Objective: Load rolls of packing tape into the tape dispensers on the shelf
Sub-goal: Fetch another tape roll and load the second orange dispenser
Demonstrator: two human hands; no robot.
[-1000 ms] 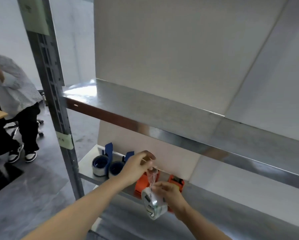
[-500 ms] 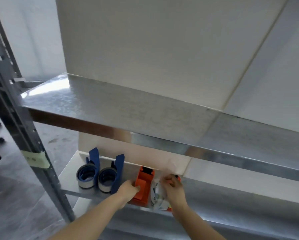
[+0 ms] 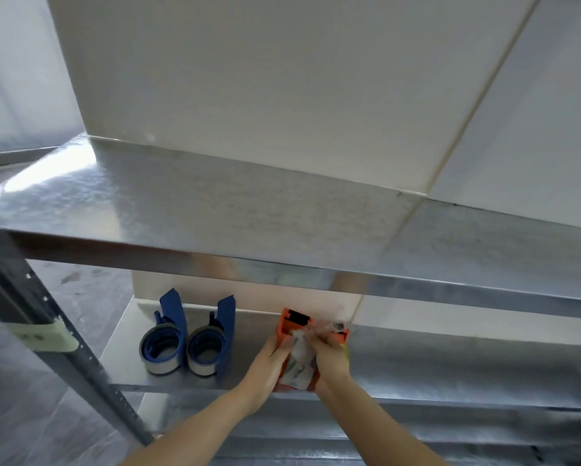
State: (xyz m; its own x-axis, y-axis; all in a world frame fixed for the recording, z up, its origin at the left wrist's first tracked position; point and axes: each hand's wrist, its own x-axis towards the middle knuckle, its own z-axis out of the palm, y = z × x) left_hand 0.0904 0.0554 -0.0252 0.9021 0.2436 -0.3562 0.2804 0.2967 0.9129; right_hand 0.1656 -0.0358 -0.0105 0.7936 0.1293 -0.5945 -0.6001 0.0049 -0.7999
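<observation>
Two orange tape dispensers stand side by side on the lower metal shelf (image 3: 248, 327). My left hand (image 3: 265, 368) grips the left orange dispenser (image 3: 291, 322) by its side. A clear tape roll (image 3: 299, 364) with a printed label sits between the two orange dispensers, and my right hand (image 3: 331, 356) holds it, partly covering the right orange dispenser (image 3: 341, 332). Two blue dispensers (image 3: 168, 334) (image 3: 212, 338) with tape rolls in them stand further left on the same shelf.
An upper metal shelf (image 3: 215, 203) juts out above my hands and hides the back of the lower one. A white wall panel rises behind. A grey perforated upright (image 3: 47, 324) with a taped label stands at left. Grey floor lies below left.
The tape roll went from hanging in front of the shelf down between the orange dispensers. My left hand let go of the tape end and took the left orange dispenser. The view moved closer.
</observation>
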